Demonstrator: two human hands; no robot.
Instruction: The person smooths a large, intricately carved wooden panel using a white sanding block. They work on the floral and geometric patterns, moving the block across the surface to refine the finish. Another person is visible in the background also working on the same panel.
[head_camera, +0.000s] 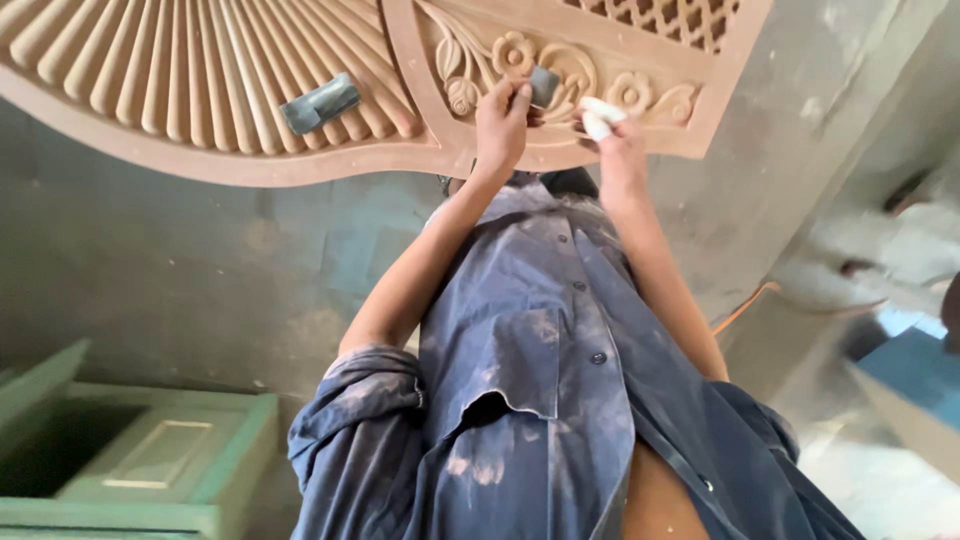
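Observation:
A carved wooden panel (440, 150) with a flower relief (512, 52) and a fluted fan section (180, 70) lies across the top of the view. My left hand (500, 125) pinches a small grey piece of sandpaper (545, 85) against the flower carving. My right hand (620, 150) rests on the panel's lower border just to the right and holds a small white lump or cloth (598, 115) in its fingertips. My dusty blue shirt (540, 380) fills the lower middle of the view.
A second folded grey sandpaper piece (320, 103) lies on the fluted section. A green wooden cabinet piece (150, 460) stands at the lower left on the concrete floor (200, 270). An orange cable (740, 305) and a blue object (915, 370) are at the right.

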